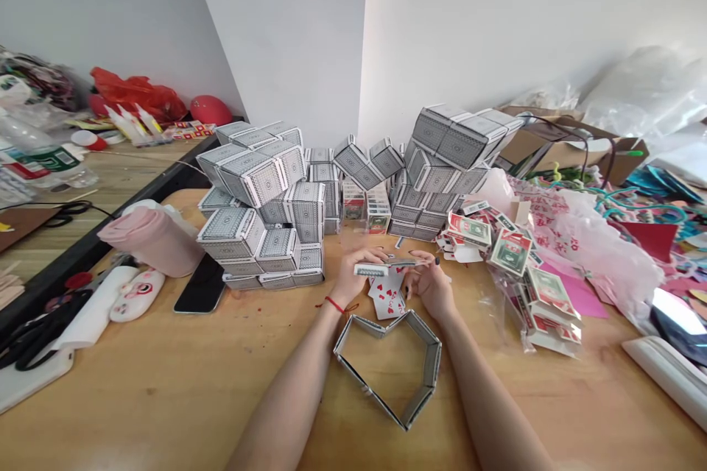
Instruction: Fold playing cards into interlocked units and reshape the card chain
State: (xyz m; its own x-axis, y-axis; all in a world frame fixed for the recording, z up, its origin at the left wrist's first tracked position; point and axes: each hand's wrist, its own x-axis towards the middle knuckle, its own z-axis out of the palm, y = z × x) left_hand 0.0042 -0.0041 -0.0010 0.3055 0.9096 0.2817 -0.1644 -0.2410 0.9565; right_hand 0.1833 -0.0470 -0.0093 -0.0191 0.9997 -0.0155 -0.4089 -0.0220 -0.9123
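My left hand (353, 274), a red cord at its wrist, grips a folded playing card (370, 270) with a narrow patterned strip facing me. My right hand (434, 287) pinches the far end of the same thin strip of cards; whether it is one card or joined ones I cannot tell. Below the hands, loose playing cards (387, 296) lie face up, with red hearts showing. Nearer to me, between my forearms, a heart-shaped frame (434, 364) of folded cards stands on its edge on the table (248, 383).
Stacked card-covered boxes stand at left (237, 235) and right (442, 136). Opened card packs (511, 250) and plastic bags (585, 235) lie to the right. At left are a phone (199, 285), a pink cloth roll (152, 239) and black scissors (44, 331).
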